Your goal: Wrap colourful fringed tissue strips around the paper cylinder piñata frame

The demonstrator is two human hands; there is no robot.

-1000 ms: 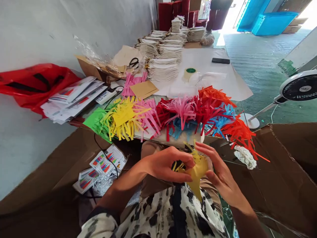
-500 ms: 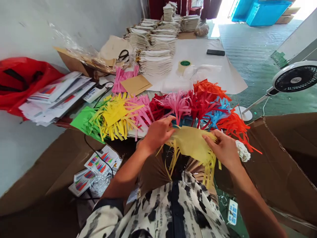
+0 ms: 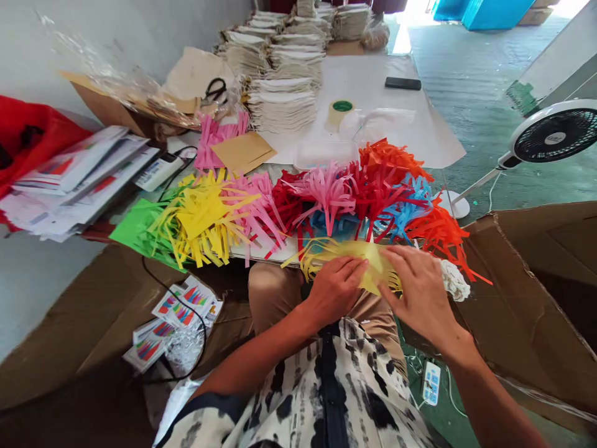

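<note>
A sheet of yellow fringed paper [image 3: 366, 264] lies folded or gathered across my lap, just in front of the table edge. My left hand [image 3: 336, 289] presses flat on its left part and hides some of the sheet. My right hand [image 3: 420, 292] holds its right end with the fingertips. Behind both hands stands a heap of fringed paper in red, pink, blue and orange [image 3: 364, 199]. A yellow fringed bunch [image 3: 203, 214] on green paper [image 3: 135, 230] lies further left, and a crumpled white cloth [image 3: 454, 280] lies near my right hand.
Stacks of cream paper bags [image 3: 282, 106], a tape roll [image 3: 339, 114], scissors [image 3: 215, 91] and a phone [image 3: 403, 83] are on the table. Printed sheets [image 3: 79, 177] lie at left. Cardboard [image 3: 527, 292] flanks me, and a fan [image 3: 553, 132] stands at right.
The yellow sheet has gone from spread out between my hands to lying lower and more gathered on my lap. My left hand now presses on it from above. The view has tilted down slightly.
</note>
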